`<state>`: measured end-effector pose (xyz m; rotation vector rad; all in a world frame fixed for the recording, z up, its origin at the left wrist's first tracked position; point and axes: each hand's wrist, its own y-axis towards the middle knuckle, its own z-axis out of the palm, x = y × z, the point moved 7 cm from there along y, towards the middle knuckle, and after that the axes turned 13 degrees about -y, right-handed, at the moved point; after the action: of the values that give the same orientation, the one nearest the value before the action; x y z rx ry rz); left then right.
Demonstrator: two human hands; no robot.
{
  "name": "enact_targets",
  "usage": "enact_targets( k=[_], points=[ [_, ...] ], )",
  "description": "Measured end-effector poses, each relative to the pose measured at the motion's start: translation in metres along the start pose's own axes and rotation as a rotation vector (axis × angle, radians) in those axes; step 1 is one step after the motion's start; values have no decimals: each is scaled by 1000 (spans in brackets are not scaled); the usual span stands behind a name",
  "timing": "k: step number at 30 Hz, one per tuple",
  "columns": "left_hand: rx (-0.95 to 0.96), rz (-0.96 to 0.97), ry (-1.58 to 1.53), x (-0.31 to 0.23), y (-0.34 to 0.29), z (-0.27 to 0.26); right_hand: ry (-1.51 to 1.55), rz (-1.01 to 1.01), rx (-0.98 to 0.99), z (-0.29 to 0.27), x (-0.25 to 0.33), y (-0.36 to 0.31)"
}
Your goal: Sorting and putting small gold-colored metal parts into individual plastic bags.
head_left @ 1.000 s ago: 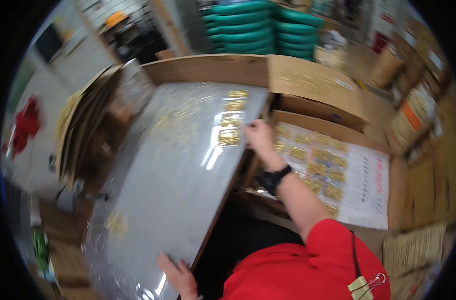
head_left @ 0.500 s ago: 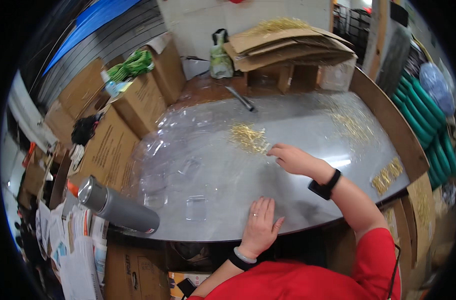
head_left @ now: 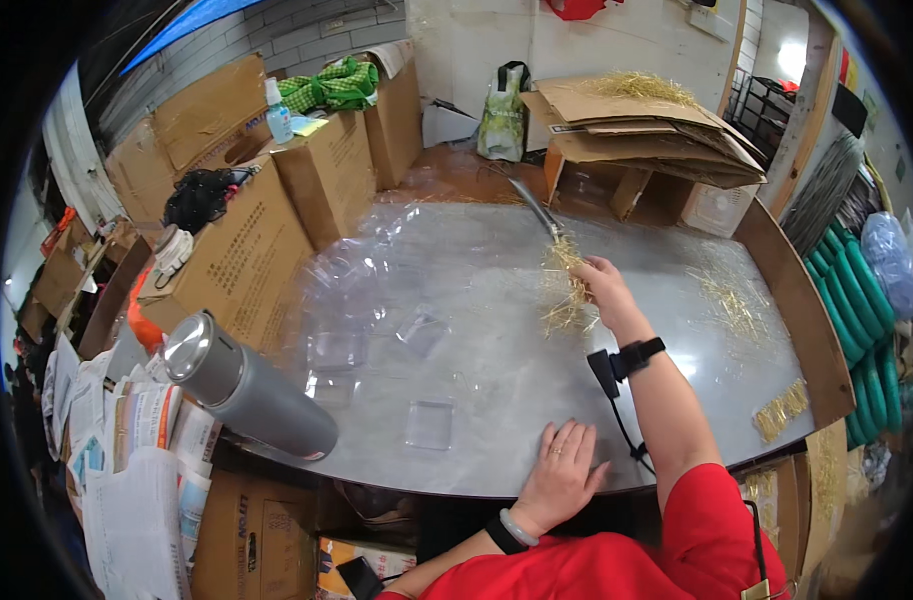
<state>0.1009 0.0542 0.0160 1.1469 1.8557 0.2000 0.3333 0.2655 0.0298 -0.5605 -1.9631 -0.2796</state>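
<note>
My right hand [head_left: 607, 292] is closed on a loose bunch of thin gold strands [head_left: 565, 285] over the far middle of the grey tabletop [head_left: 517, 385]. Its fingertips are partly hidden by the strands. My left hand [head_left: 560, 478] rests flat at the near edge, fingers stretched out, holding nothing. To its left lies a clear square plastic box [head_left: 430, 425]. More clear plastic pieces [head_left: 352, 290] are heaped at the table's left side. Loose gold strands [head_left: 729, 300] are scattered at the right, and a compact gold bundle [head_left: 781, 410] lies by the right edge.
A grey metal flask [head_left: 267, 405] stands at the near left corner. Cardboard boxes [head_left: 242, 270] line the left side. A dark strip-like tool [head_left: 535, 207] and stacked cardboard [head_left: 647, 130] are at the back. A cardboard wall [head_left: 802, 315] bounds the right.
My right hand has lifted the bunch of gold strands from its pile on the table. My left hand still lies flat at the near edge. The whole view has shifted.
</note>
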Motion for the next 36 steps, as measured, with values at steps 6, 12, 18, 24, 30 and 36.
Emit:
enact_targets(
  k=[6, 12, 18, 24, 30, 36],
  points=[
    [26, 16, -23, 0, 1, 4, 789, 170, 42, -52, -54, -28],
    [33, 20, 43, 2, -1, 2, 609, 219, -185, -52, -49, -55],
    [41, 43, 117, -2, 2, 5, -804, -210, 32, -25, -4, -59],
    [46, 41, 95, -6, 6, 8, 656, 50, -44, -88, -31, -59],
    [41, 35, 119, -7, 3, 6, 1171, 184, 166, -88, -57, -60],
    [64, 26, 169, -10, 1, 8, 1400, 37, 111, -101, -72, -34]
  ],
)
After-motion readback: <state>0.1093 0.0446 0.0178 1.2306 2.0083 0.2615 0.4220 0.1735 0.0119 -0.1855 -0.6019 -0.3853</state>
